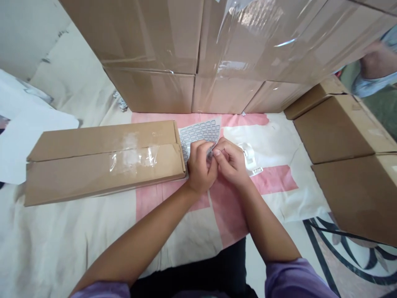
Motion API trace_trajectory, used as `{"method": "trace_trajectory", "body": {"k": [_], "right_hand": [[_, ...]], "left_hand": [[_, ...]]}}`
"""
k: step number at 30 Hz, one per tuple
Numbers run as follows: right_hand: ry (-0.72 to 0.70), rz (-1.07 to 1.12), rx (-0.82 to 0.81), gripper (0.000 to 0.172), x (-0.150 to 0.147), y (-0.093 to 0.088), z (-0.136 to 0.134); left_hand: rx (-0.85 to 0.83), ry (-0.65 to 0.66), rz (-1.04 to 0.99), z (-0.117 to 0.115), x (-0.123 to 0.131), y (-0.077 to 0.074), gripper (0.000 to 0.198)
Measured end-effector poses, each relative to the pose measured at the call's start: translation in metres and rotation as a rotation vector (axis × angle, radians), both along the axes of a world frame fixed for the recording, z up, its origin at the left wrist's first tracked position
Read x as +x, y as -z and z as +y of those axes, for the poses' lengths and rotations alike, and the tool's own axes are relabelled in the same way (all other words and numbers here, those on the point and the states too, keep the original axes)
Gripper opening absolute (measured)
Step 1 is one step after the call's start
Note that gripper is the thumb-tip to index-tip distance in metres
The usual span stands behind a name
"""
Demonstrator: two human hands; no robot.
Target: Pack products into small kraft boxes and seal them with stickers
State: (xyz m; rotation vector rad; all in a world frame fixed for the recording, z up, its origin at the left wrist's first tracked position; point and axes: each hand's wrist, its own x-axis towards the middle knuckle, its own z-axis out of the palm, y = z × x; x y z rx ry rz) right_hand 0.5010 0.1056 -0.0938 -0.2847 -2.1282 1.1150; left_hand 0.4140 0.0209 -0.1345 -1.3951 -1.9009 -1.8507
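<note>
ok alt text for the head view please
The left hand and right hand meet over a pink and white cloth, pinching at the edge of a grey sticker sheet. A long cardboard box lies just left of them, a tape dispenser just right, and taped cartons are stacked behind.

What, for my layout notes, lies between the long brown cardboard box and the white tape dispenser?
Head view: left hand, right hand and a grey label sheet.

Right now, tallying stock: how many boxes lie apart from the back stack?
4: long box beside the left hand; near box, middle box and far box on the right. More may be hidden.
</note>
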Motion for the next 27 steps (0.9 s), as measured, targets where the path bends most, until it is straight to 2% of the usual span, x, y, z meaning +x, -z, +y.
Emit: {"method": "trace_trajectory", "body": {"k": [8, 15, 19, 23, 25, 27], "right_hand": [[-0.056, 0.006, -0.153, 0.023, 0.0034, 0.0017, 0.0059], [0.000, -0.020, -0.064, 0.012, 0.0010, 0.0040, 0.0068], [-0.025, -0.001, -0.005, 0.015, -0.0005, -0.0002, 0.0051], [-0.054, -0.001, 0.003, 0.016, 0.0003, -0.0020, 0.0048], [-0.025, 0.001, -0.023, 0.015, 0.0003, 0.0008, 0.0049], [0.078, 0.023, -0.088, 0.015, -0.0008, 0.0059, 0.0048]], "left_hand": [[0.002, 0.100, -0.092, -0.0028, 0.0001, -0.0025, 0.025], [-0.017, 0.112, -0.148, -0.0008, -0.0018, -0.0026, 0.026], [0.023, 0.104, -0.215, 0.0002, -0.0014, -0.0005, 0.020], [0.003, 0.112, -0.270, 0.0029, -0.0019, -0.0003, 0.023], [0.006, 0.106, -0.285, 0.0044, -0.0029, 0.0008, 0.022], [0.012, 0.076, -0.333, 0.0054, -0.0037, 0.0028, 0.019]]}}
